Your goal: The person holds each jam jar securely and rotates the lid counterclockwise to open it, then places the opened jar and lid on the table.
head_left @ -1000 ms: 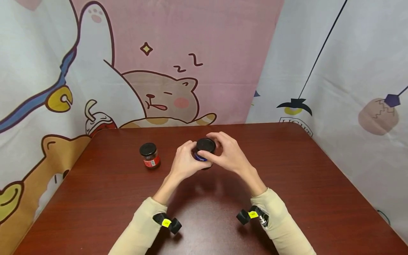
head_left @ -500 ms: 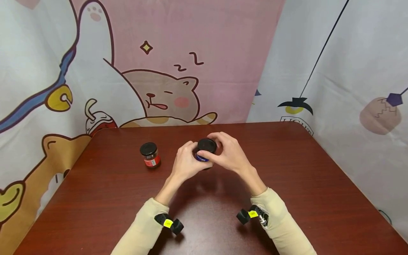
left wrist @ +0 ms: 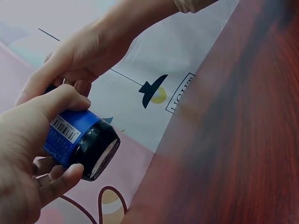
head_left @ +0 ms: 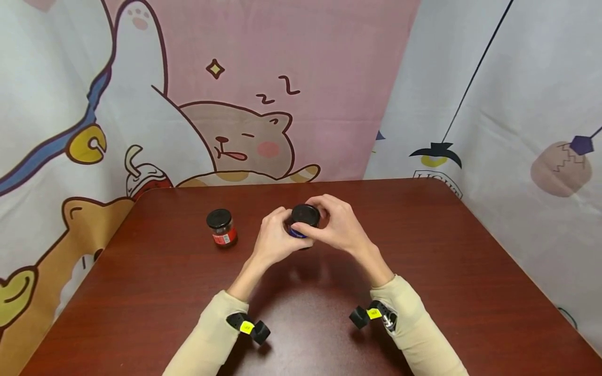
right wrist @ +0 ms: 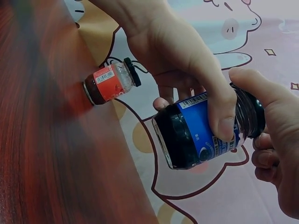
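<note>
A dark-filled glass jar [right wrist: 198, 128] with a blue label is held just above the table, mid-view in the head view. My left hand [head_left: 276, 237] grips its body, with the thumb across the blue label [left wrist: 77, 126]. At the top, my right hand [head_left: 339, 225] holds the black lid [head_left: 305, 214] between thumb and fingers. The lid sits on the jar's mouth. In the left wrist view the jar's base points toward the table, while its lid is mostly behind the hands. A second jar [head_left: 222, 230], red-labelled and black-lidded, stands upright to the left of both hands.
The brown wooden table [head_left: 188, 303] reaches back to a cloth backdrop [head_left: 329, 94] printed with cartoon animals. Its far edge lies a short way beyond the hands. Both forearms wear beige sleeves with black wrist cameras [head_left: 246, 328].
</note>
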{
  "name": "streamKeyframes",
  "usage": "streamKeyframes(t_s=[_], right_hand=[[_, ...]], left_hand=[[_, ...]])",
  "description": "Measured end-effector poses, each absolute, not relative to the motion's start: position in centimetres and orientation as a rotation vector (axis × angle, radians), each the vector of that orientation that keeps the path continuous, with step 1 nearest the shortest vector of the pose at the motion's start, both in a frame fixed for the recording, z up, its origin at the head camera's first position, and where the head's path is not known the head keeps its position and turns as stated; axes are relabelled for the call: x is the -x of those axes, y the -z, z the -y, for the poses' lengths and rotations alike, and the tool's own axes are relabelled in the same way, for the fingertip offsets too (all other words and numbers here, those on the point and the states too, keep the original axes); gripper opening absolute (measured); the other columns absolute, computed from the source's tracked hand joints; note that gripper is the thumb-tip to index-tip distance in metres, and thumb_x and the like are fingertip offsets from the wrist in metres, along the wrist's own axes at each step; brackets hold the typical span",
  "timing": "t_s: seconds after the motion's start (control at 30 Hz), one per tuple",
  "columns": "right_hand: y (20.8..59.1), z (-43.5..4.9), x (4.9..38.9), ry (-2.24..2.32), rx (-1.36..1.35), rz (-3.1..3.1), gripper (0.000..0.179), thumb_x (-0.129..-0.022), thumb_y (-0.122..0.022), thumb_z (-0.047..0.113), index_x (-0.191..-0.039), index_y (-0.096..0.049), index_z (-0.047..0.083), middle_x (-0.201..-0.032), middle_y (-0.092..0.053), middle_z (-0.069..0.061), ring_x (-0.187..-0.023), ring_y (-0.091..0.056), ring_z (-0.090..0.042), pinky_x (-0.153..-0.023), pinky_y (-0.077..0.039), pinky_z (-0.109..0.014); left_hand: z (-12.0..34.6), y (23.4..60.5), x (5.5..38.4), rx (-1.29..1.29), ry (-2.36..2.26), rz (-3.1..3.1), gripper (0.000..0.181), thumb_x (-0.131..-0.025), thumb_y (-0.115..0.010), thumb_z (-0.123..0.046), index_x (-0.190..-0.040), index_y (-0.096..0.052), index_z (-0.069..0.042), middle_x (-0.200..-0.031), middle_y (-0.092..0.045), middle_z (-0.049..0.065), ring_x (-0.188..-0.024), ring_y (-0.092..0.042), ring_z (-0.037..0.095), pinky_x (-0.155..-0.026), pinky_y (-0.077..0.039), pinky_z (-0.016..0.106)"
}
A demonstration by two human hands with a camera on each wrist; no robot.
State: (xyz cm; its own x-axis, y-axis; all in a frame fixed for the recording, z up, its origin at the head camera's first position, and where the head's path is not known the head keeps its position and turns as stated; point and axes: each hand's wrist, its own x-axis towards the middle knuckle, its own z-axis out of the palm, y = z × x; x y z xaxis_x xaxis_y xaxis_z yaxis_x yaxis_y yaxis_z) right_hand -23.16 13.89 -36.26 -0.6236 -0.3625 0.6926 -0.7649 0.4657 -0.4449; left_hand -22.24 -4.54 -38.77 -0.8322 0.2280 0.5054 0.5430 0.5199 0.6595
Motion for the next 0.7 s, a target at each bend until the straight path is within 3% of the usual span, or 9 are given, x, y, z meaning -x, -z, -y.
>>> streamKeyframes(t_s=[0.7], right_hand=[[35.99,-14.13,22.94,-1.113,-1.038,2.195,0.038,-0.076,-0.086,0.027,-0.105,-0.070,0.009,-0.087,-0.059,0.004,-0.076,-0.049,-0.013,-0.064,-0.040,-0.028]], left_hand=[[5.20,38.45,22.26,0.774,1.400,2.398,0.033,-0.063,-0.091,-0.018,-0.088,-0.071,-0.009,-0.076,-0.052,0.002,-0.069,-0.050,0.019,-0.059,-0.040,0.029]])
